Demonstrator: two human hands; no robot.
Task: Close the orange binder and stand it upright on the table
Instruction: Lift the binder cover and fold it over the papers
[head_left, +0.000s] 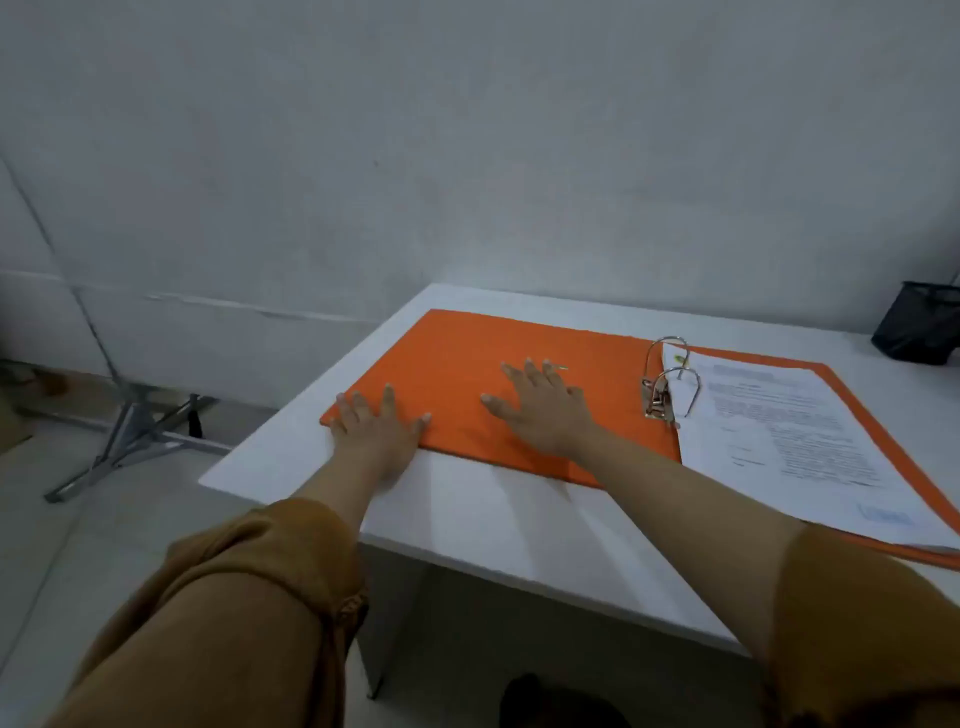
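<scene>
The flat orange cardboard lever-arch binder (519, 395) lies wide open on the smooth white laminate worktop (498, 525), so nothing of the task looks done yet — it must be folded shut and then stood on its edge. Its left cover, matt and slightly grainy, spreads toward the worktop's left corner; the right cover carries a stack of printed white paper sheets (779, 441), threaded on two arched, shiny metal rings (672, 374) with a small lever clamp at their base.

The left hand (376, 431) rests palm down, fingers spread, on the near left corner of the open cover, partly over its edge. The right hand (540, 410) lies flat in the same way nearer the middle of that cover. Neither grasps anything; both are released and merely press on the board. Judging from this, lifting the left cover over the rings is the next step.

A black mesh wire pen cup (919, 325) stands well apart at the far right.
</scene>
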